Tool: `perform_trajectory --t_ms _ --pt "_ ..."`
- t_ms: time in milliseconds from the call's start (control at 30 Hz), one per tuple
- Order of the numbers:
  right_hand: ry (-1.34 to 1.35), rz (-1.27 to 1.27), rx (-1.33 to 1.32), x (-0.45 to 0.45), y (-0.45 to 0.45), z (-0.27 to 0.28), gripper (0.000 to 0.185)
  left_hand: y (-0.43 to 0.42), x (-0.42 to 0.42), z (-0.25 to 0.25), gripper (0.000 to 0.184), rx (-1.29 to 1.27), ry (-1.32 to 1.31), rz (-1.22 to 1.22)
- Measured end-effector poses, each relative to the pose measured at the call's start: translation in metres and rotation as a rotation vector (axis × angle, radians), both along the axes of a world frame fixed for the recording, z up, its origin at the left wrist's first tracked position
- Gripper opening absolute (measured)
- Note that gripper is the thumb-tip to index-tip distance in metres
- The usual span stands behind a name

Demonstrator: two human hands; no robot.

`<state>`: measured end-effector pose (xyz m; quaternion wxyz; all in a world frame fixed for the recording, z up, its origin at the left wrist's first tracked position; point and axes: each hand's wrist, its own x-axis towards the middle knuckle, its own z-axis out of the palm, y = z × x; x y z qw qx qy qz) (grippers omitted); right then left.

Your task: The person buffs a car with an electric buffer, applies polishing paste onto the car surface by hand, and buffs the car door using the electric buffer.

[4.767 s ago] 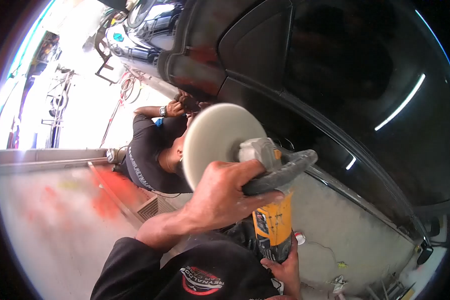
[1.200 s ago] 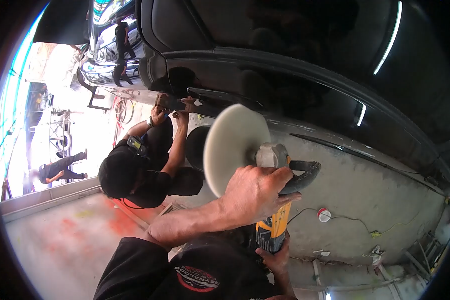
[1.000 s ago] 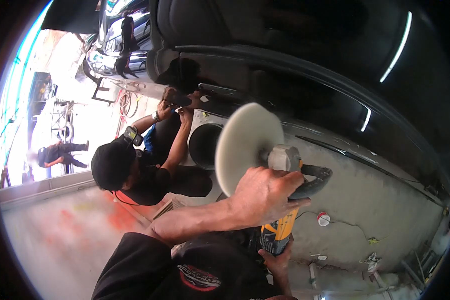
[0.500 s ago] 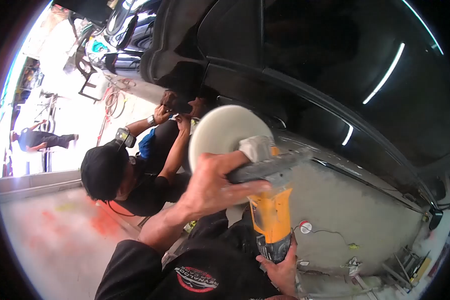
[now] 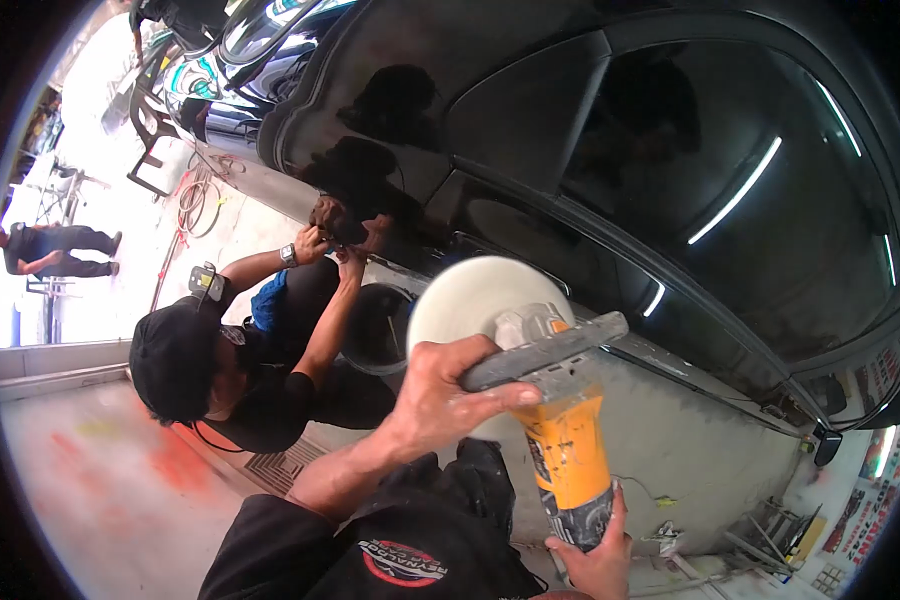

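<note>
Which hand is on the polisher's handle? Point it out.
The wearer's left hand, closed around the dark handle near the white pad; the right hand instead grips the dark butt end of the polisher.

A car workshop can be recognised here. A large black car (image 5: 515,75) is seen, and beside its lower edge a crouching person (image 5: 260,390) is placed. In front of the car, a yellow polisher (image 5: 567,450) with a round pale pad (image 5: 455,300) is held. The words "CAR CARE" are printed on the black shirt (image 5: 402,563). A pale surface (image 5: 70,520) is stained with red, and on the bright floor (image 5: 260,230) a hose (image 5: 198,205) is laid in coils.
</note>
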<state>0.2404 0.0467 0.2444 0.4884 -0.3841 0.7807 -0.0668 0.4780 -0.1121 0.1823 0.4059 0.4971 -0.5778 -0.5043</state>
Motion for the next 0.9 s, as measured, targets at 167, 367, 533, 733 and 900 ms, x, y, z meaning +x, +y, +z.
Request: perform_trajectory --t_ms 167,367,533,733,900 --pt "0.021 -0.041 -0.031 0.000 0.007 -0.004 0.104 -0.004 -0.007 -0.022 0.038 -0.053 0.132 -0.030" --pt "0.083 0.050 -0.077 0.001 0.004 -0.008 0.103 -0.006 0.000 -0.027 0.038 -0.136 0.061 -0.036" --pt "0.000 0.121 -0.158 -0.001 -0.004 -0.013 0.101 0.002 0.020 -0.026 0.040 -0.178 -0.054 0.013" --pt "-0.005 0.148 -0.121 0.002 -0.014 -0.002 0.100 0.014 0.031 -0.023 0.041 -0.110 -0.022 0.083" --pt "0.047 0.264 -0.181 -0.007 0.000 -0.043 0.106 0.017 0.035 -0.018 0.040 -0.133 -0.068 0.090"
